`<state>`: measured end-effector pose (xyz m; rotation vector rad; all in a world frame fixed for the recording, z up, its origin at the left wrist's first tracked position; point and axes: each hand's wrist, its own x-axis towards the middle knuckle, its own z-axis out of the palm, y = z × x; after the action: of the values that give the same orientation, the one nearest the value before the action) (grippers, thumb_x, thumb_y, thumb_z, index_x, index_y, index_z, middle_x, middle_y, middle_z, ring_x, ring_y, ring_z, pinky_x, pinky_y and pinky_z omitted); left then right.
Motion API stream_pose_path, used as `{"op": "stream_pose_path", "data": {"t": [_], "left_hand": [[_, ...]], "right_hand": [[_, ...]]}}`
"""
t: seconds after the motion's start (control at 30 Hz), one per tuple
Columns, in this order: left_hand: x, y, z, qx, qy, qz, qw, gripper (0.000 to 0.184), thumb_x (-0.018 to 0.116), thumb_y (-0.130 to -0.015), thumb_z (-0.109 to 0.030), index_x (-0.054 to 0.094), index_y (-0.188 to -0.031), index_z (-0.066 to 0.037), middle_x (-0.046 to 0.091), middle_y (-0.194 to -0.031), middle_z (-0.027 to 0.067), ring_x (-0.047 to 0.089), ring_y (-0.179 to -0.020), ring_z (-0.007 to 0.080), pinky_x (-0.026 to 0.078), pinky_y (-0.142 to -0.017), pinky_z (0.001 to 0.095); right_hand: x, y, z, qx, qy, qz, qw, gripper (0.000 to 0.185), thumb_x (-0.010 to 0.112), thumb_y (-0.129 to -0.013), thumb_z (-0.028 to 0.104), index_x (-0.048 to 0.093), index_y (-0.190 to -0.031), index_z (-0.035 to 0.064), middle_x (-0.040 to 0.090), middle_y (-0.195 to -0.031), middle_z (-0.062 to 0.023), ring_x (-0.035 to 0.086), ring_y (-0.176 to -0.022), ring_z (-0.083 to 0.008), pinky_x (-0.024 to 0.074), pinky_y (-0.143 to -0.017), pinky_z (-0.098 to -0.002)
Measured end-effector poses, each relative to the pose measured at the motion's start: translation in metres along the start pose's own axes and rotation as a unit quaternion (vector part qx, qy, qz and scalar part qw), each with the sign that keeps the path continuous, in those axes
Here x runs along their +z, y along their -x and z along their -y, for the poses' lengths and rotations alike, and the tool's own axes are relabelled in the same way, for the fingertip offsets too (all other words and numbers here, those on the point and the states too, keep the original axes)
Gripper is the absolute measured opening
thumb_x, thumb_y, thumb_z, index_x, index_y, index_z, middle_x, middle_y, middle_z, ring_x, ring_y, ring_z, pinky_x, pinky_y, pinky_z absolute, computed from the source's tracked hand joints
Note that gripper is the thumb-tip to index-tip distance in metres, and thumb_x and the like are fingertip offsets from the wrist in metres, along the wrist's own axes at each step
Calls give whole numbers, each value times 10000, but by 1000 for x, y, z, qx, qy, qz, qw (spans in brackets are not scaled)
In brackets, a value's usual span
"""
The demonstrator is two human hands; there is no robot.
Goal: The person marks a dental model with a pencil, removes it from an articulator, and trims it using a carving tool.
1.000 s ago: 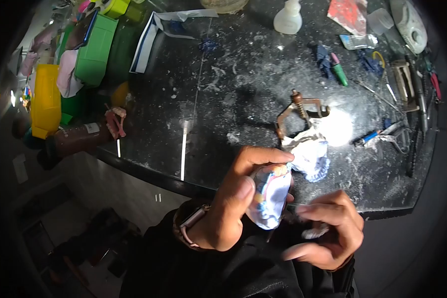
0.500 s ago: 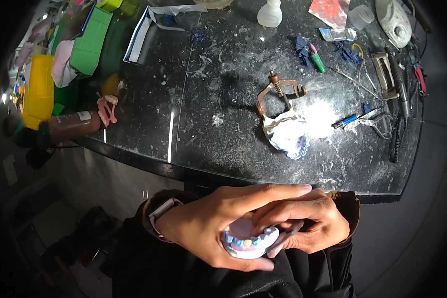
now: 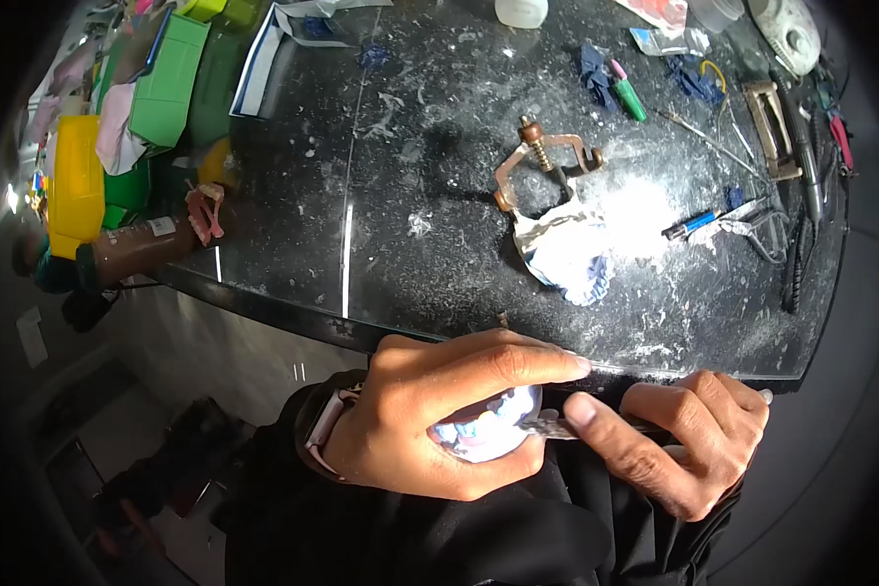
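Observation:
My left hand (image 3: pixel 439 410), a watch on its wrist, is closed around a dental model (image 3: pixel 479 430) with a white base and bluish teeth in an arch. Bright light washes out much of its front. In my right hand (image 3: pixel 698 439) is a narrow flat tool (image 3: pixel 555 428) with a grey, blade-like end; its handle is mostly hidden by the fingers. The thumb lies along the tool, and the tip reaches the model's right side, at or very near contact. Both hands are just in front of the bench edge, above my dark clothing.
On the dusty black bench (image 3: pixel 439 264) stands a metal articulator (image 3: pixel 549 161) with a plaster cast (image 3: pixel 566 256). Pens, wires and a handpiece (image 3: pixel 806 176) lie right. At left are a brown bottle (image 3: pixel 142 249), a pink denture piece (image 3: pixel 205 213), and green (image 3: pixel 171 83) and yellow (image 3: pixel 76 186) bins.
My right hand has moved right, away from my left, its fingers out of the model and the tool now reaching across. The model is raised and turned slightly. The view has shifted a little.

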<state>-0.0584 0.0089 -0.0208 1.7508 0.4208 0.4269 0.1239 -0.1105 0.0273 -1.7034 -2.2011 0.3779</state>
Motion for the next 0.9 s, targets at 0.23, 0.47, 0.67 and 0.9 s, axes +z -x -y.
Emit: {"op": "stream_pose_path", "data": {"t": [0.23,0.47,0.67,0.9], "left_hand": [[4,0,3,3,-14,5,1000,469,768,-544,-46,673,-993,48,703,-908,173,707,-773,219,576,-662,274],[6,0,2,-5,-19,19,1000,522,760,-530,-34,672,-1038,48,705,-893,161,698,-723,194,557,-611,251],[13,3,8,21,-66,4,998,550,785,-494,-6,673,-1030,45,703,-884,161,703,-734,193,549,-587,233],[19,3,15,86,-110,-17,990,558,824,-500,-20,664,-1030,46,701,-910,163,706,-763,201,552,-588,241]], "right_hand": [[2,1,-3,-17,40,-7,999,479,730,-677,109,682,-1148,181,531,-734,23,467,-558,-66,359,-437,-204],[1,6,-2,-21,42,6,999,470,720,-664,132,691,-1130,178,526,-737,22,460,-557,-69,358,-444,-213],[15,10,0,-38,34,-31,998,465,709,-618,126,703,-1083,108,508,-723,-4,417,-520,-71,338,-414,-210],[47,27,11,28,-88,-89,992,470,720,-587,71,698,-1054,26,520,-695,-22,480,-495,-89,376,-380,-219]]}}
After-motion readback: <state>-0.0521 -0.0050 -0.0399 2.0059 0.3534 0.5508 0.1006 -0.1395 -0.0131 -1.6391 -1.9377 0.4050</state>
